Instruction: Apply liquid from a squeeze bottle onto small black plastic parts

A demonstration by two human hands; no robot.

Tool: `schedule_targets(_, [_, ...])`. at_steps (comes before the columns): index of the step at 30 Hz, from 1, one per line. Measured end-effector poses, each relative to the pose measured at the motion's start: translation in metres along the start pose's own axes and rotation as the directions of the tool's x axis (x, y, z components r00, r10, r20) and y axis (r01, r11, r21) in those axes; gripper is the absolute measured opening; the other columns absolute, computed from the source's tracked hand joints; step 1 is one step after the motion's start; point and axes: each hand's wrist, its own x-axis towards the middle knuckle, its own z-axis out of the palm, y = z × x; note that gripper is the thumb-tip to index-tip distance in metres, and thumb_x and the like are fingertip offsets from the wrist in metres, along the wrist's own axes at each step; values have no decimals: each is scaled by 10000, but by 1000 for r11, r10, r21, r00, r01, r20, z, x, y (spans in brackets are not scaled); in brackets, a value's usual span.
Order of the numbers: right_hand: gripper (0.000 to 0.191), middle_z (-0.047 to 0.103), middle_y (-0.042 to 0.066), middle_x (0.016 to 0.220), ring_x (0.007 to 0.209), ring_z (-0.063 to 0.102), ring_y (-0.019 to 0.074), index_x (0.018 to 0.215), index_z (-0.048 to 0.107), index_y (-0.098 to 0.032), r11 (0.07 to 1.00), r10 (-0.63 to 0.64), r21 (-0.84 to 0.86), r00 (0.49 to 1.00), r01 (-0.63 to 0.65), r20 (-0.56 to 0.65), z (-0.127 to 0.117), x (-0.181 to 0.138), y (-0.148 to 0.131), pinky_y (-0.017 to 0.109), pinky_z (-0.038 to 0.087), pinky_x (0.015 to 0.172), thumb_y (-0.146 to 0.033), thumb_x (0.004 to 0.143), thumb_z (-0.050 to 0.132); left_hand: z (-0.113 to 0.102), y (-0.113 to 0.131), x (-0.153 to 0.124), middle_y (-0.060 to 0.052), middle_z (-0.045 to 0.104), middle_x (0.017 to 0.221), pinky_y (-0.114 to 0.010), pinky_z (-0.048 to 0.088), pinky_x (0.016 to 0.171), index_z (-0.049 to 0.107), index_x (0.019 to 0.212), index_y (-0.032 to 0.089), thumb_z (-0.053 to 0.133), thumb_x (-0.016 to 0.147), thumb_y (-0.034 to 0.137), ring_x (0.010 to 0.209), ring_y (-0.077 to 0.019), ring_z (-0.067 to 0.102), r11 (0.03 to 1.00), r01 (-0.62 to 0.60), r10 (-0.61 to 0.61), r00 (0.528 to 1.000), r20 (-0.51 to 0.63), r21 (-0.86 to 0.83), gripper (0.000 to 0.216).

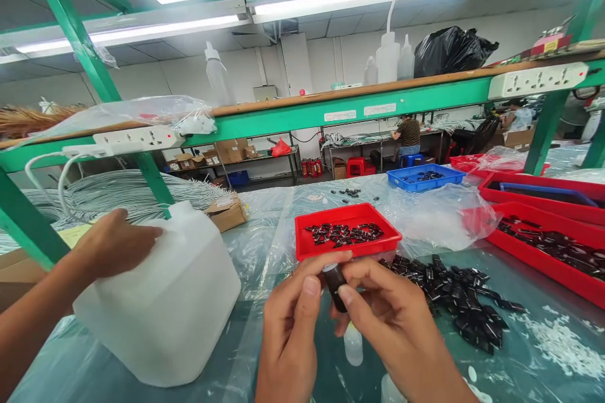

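Note:
In front of me I pinch a small black cylindrical part [334, 289] with a pale end, tilted and pointing up. My right hand [399, 312] grips its side between thumb and fingers. From the other side, my left hand [293, 321] closes its fingertips around the upper end. Below them a small translucent bottle [353, 346] stands on the table, partly hidden by my right hand. Just beyond my fingers is a red tray [392, 240] with many small black parts. A heap of black parts [454, 296] lies to the right.
At left, another person's hand [118, 242] is on a large white plastic jug [189, 302]. White bits [562, 340] are scattered at right, near a long red tray [543, 264]. A blue tray [401, 184] stands farther back. A green-framed shelf [293, 123] crosses overhead with squeeze bottles.

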Motion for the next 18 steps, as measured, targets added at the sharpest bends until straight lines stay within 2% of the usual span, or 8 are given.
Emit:
schedule_targets(3, [105, 649, -64, 752, 649, 656, 54, 921, 653, -255, 993, -84, -87, 996, 81, -37, 2, -1, 2, 81, 542, 619, -225, 1001, 593, 1, -1, 0, -70, 789, 1135, -220, 589, 726, 803, 1190, 292, 545, 1029, 498, 899, -177, 719, 997, 25, -26, 1000, -6, -68, 368])
schedule_targets(5, [105, 666, -56, 763, 647, 661, 60, 941, 661, -254, 988, -105, -120, 993, 98, -54, 2, -1, 2, 87, 552, 617, -228, 1005, 582, 1, -2, 2, -68, 793, 1175, -244, 597, 827, 785, 1223, 289, 555, 1019, 527, 1033, -203, 732, 996, 37, -43, 996, -79, -84, 389])
schedule_targets(6, [105, 678, -49, 770, 645, 667, 66, 953, 668, -252, 987, -107, -129, 993, 99, -58, 2, -1, 2, 95, 561, 613, -237, 1008, 580, 0, -3, 3, -65, 808, 1090, -245, 595, 814, 802, 1163, 265, 578, 1007, 536, 990, -198, 741, 997, 30, -39, 989, -145, -65, 385])
schedule_targets(8, [112, 696, -37, 772, 627, 679, 79, 957, 676, -245, 985, -107, -145, 993, 98, -58, 2, -2, 1, 116, 572, 593, -259, 1014, 581, -2, -5, 5, -33, 759, 732, -230, 551, 634, 788, 802, 194, 621, 989, 521, 688, -155, 705, 1000, 2, 1, 958, -288, 8, 412])
schedule_targets(10, [118, 697, -35, 753, 603, 688, 87, 951, 676, -240, 980, -121, -167, 991, 110, -54, 2, -2, 0, 133, 571, 576, -270, 1014, 581, -5, -5, 6, 18, 531, 434, -235, 401, 462, 549, 492, 178, 633, 991, 484, 425, -104, 516, 997, -51, 71, 926, -372, 62, 592])
schedule_targets(12, [118, 696, -39, 743, 591, 696, 91, 945, 668, -240, 976, -114, -195, 992, 101, -58, 2, -4, -1, 146, 563, 568, -280, 1014, 581, -7, -4, 5, 35, 369, 349, -258, 276, 428, 382, 419, 187, 563, 1029, 479, 361, -82, 358, 990, -124, 139, 901, -410, 63, 700])
schedule_targets(15, [127, 696, -40, 741, 594, 701, 98, 929, 654, -242, 967, -106, -237, 993, 90, -55, 3, -4, -4, 163, 548, 561, -292, 1012, 571, -7, 1, 2, 33, 308, 411, -270, 255, 451, 374, 469, 203, 386, 1039, 632, 428, -101, 288, 971, -175, 219, 926, -308, 162, 714])
schedule_targets(18, [102, 685, -49, 731, 613, 672, 93, 898, 636, -235, 948, -142, -291, 989, 127, -31, 4, -2, -7, 168, 539, 587, -242, 981, 579, -5, 7, 0, 53, 347, 569, -238, 290, 466, 426, 653, 218, 491, 986, 637, 511, -106, 316, 898, -161, 225, 968, -114, 409, 539])
